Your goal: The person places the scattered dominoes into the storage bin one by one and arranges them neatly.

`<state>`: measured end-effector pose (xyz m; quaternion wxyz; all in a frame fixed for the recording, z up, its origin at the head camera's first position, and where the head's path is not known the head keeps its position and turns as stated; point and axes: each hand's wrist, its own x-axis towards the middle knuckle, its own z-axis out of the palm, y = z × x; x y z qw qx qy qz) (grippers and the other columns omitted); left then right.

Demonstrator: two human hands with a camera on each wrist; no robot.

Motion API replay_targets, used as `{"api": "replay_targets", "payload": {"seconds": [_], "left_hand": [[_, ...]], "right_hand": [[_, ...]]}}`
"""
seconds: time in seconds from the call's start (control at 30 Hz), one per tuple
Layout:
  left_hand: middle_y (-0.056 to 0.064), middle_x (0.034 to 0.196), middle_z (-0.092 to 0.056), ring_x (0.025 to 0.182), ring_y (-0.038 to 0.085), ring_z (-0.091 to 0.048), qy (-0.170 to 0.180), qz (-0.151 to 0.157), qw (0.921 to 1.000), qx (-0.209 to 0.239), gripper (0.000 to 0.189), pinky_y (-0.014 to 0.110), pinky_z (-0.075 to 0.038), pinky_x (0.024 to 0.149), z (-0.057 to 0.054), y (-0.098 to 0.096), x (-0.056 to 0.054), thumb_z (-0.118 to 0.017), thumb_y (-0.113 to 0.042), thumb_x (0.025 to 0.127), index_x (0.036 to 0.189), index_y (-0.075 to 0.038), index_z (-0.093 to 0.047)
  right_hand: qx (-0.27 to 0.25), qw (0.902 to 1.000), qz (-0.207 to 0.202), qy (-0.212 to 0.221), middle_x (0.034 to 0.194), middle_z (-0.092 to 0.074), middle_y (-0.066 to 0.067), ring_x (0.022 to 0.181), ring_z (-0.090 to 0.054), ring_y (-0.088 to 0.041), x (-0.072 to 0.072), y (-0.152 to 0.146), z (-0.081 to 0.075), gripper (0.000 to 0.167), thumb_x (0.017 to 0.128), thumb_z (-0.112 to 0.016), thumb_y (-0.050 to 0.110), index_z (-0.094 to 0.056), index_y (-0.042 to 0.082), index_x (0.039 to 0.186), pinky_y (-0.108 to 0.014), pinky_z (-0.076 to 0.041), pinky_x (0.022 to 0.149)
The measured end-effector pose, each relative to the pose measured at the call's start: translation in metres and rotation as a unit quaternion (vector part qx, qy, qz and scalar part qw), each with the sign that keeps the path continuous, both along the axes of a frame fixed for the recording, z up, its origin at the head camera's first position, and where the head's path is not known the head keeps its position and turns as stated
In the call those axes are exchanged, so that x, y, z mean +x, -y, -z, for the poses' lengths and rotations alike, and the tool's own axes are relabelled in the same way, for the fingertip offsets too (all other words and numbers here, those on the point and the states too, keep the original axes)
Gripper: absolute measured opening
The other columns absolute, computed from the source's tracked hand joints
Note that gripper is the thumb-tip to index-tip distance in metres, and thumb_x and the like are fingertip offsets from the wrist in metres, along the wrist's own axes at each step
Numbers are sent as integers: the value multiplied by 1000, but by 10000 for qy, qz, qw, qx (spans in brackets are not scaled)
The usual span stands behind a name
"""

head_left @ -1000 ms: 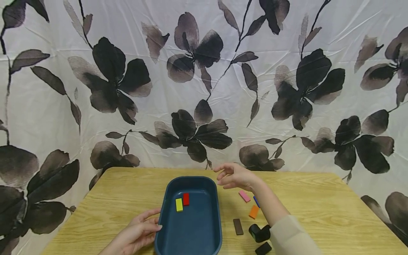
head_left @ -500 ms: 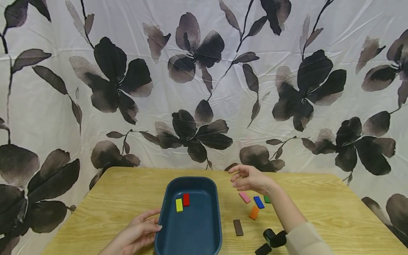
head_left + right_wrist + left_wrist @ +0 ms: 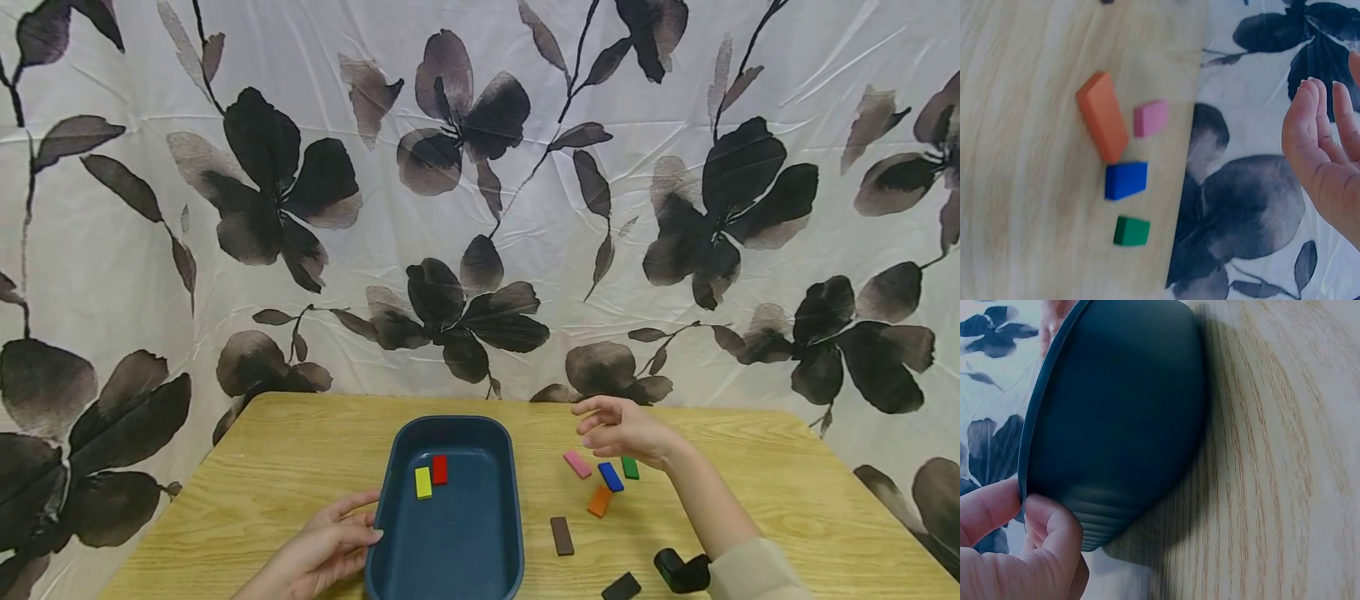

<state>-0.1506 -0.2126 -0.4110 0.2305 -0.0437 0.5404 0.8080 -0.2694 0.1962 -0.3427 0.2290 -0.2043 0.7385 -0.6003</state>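
In the head view my left hand [image 3: 324,546] grips the left rim of a dark blue plastic bin [image 3: 457,550]. The left wrist view shows its thumb and fingers pinching the rim of the bin [image 3: 1116,406]. Inside the bin lie a yellow block [image 3: 423,482] and a red block [image 3: 440,469], side by side. Raised above the table, my right hand [image 3: 626,429] holds nothing, its fingers loosely bent. Closest below it are a pink block [image 3: 577,464], a blue block [image 3: 611,477], a green block [image 3: 630,467] and an orange block [image 3: 1104,119].
A brown block [image 3: 562,536] lies just right of the bin, and a black block [image 3: 621,586] sits near the front. A black strapped device [image 3: 682,572] is at my right forearm. Behind the wooden table [image 3: 750,467] hangs a floral cloth [image 3: 480,208].
My right hand has moved right, from beside the bin's far corner to above the loose blocks. The green block has come into view. My left hand stays on the bin's rim.
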Motion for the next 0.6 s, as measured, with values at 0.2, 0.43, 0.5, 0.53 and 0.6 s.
{"api": "replay_targets", "payload": {"seconds": [0.2,0.43,0.5,0.53,0.6], "left_hand": [[8,102,-53,88,15,-59,-20,-23,10000,-32,73,28,-50,77,0,-1,0,-55,10,85,144,6,-12],[7,100,-52,88,15,-59,9,-44,10000,-57,75,28,-50,77,-1,-1,0,-54,11,85,144,6,-8],[7,100,-52,88,15,-59,25,-36,10000,-45,75,29,-50,77,-2,-1,1,-54,11,85,144,7,-7],[8,100,-52,89,15,-59,28,-31,10000,-41,76,29,-50,77,-2,-1,1,-54,11,85,144,7,-6],[8,100,-52,89,15,-60,29,-31,10000,-32,75,29,-50,78,-2,-1,1,-54,11,85,144,7,-7]], "right_hand": [[20,10000,44,-37,100,-56,-11,88,-59,-19,0,-17,6,52,84,-64,4,-39,-9,128,-36,-51,81],[71,9997,224,43,101,-55,-10,87,-58,-17,-1,-33,16,53,85,-63,2,-37,-10,129,-35,-51,78],[90,9995,287,70,101,-54,-9,88,-57,-17,-1,-37,18,51,85,-62,2,-37,-10,129,-38,-50,81],[97,9993,331,108,102,-54,-10,89,-57,-18,-2,-39,20,52,85,-61,2,-36,-10,129,-40,-49,83],[110,9989,413,176,103,-54,-10,92,-57,-19,-2,-42,22,53,86,-61,3,-34,-11,130,-44,-46,87]]}}
